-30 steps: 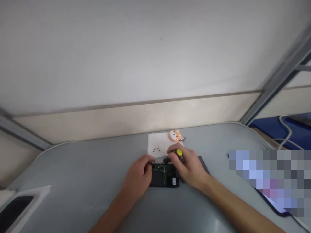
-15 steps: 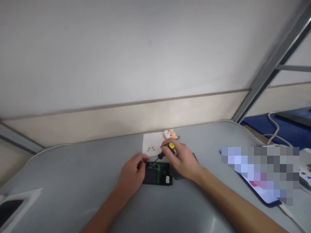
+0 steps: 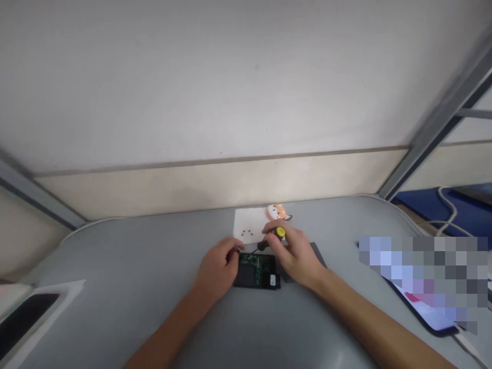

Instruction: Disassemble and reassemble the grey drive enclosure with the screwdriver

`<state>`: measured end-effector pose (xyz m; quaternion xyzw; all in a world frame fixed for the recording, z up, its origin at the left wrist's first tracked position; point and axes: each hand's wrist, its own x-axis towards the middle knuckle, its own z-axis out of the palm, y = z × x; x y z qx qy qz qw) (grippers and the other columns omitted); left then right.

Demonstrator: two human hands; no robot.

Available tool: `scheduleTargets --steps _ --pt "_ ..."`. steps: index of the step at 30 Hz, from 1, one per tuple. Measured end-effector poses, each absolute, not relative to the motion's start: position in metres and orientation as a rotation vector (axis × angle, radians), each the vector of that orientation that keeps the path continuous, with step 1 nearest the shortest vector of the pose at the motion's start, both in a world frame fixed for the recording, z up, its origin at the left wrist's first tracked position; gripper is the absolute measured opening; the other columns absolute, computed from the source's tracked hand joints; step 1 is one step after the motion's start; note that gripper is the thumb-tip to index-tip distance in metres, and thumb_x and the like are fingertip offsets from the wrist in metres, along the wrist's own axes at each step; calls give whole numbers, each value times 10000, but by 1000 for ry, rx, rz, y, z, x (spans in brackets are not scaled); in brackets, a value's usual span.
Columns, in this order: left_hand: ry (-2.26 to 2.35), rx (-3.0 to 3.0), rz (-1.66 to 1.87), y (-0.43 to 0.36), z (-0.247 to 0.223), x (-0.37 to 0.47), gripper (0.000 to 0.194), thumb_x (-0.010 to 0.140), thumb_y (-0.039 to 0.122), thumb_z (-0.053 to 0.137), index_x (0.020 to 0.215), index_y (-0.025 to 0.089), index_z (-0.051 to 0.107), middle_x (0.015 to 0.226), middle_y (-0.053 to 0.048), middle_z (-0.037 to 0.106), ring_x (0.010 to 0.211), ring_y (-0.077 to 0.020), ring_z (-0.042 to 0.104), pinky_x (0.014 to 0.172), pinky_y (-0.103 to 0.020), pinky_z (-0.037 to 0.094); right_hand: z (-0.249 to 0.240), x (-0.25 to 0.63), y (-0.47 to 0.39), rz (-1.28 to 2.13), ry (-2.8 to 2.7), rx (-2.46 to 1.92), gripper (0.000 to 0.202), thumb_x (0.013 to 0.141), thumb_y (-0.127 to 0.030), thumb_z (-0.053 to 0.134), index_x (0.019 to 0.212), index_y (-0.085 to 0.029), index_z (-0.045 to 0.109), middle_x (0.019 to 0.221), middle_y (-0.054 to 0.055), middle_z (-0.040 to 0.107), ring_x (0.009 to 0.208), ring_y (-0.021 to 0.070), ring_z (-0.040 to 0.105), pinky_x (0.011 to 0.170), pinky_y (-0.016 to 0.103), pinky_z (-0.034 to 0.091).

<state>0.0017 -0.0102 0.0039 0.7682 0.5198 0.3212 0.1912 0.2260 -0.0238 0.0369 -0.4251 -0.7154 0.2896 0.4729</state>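
Observation:
A black device with an exposed green circuit board (image 3: 258,270) lies on the grey table. My left hand (image 3: 219,266) is closed on its left edge, thumb and fingers near the top left corner. My right hand (image 3: 298,253) grips a dark screwdriver with a yellow end (image 3: 280,232). The thin shaft slants down to the left, its tip at the board's upper left part. Behind the device, several small dark screws (image 3: 247,232) lie on a white paper (image 3: 246,218). A dark flat panel (image 3: 318,254) is partly hidden under my right hand.
An orange and white animal-face trinket (image 3: 277,211) sits at the paper's back right corner. On the right are a phone (image 3: 434,315), partly blurred out, and white cables (image 3: 449,210). A black flat object (image 3: 28,315) rests on white sheets at left. The wall bounds the table's back.
The whole view has shifted, so the table items appear slightly further right. Both hands keep their places at the device, and the screwdriver tip remains at the board's upper left.

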Motion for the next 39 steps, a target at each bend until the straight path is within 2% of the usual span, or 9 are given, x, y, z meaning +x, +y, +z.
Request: scheduleTargets --steps 6,13,25,30,35,39 --pt "1453 2164 927 -9 2 2 290 888 131 423 928 218 696 952 -21 746 872 -193 697 822 -324 528 37 226 -23 703 -1734 -1027 187 1021 -387 558 1018 -222 646 918 27 715 835 153 676 720 245 510" --pt "1504 2118 902 -8 5 0 316 900 159 416 963 222 720 865 -11 743 786 -187 687 747 -306 522 41 227 -23 670 -1727 -1078 202 1021 -397 550 965 -222 634 818 1 682 699 132 612 638 241 458" --pt "1485 2170 878 -7 -1 0 306 922 179 399 953 221 700 950 -21 756 862 -201 697 818 -341 522 45 224 -27 781 -1779 -1034 223 1027 -444 543 1017 -240 632 873 -1 729 764 139 644 694 255 468" --pt "1497 2245 921 -14 11 4 261 938 193 420 955 225 679 984 -32 733 912 -208 681 846 -341 520 44 225 -26 752 -1793 -1016 213 1023 -435 550 1027 -242 641 888 2 733 770 139 656 682 252 475" --pt "1195 2434 946 -25 27 11 233 992 211 432 1028 219 662 1054 -61 707 1037 -220 652 964 -370 500 41 234 -20 631 -1652 -1057 249 1034 -432 516 960 -224 630 793 10 738 697 146 674 659 264 478" --pt "1011 2530 769 -33 28 18 265 983 264 562 1238 222 619 1240 -85 703 1173 -248 630 1055 -409 474 40 245 -15 478 -1472 -1161 338 1039 -485 482 898 -214 625 666 -1 699 582 139 638 589 262 446"
